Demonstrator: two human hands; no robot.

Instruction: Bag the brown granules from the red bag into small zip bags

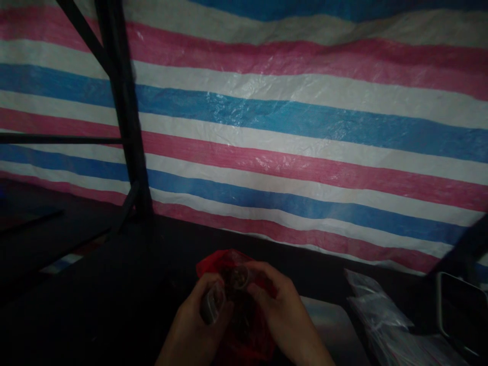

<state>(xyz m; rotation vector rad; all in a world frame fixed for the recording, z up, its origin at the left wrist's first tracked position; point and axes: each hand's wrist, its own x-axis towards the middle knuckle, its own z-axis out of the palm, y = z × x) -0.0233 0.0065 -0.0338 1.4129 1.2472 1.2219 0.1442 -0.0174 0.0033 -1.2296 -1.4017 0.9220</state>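
Note:
At the bottom middle of the head view lies an open red plastic bag [216,260], its inside dark and hard to make out. My left hand [196,320] is at its left side, fingers wrapped round a small clear plastic bag [214,303]. Across from it, my right hand [284,307] pinches a small clear bag [241,277] with brownish bits in it, over the red bag's mouth. The two hands are a short way apart. Dim light hides the finer detail.
A stack of clear zip bags [396,325] lies at the right, beside a dark phone-like device [463,315]. Behind my right wrist is a silvery flat panel [331,325]. A black metal post [127,112] stands left, before a striped tarp [285,157].

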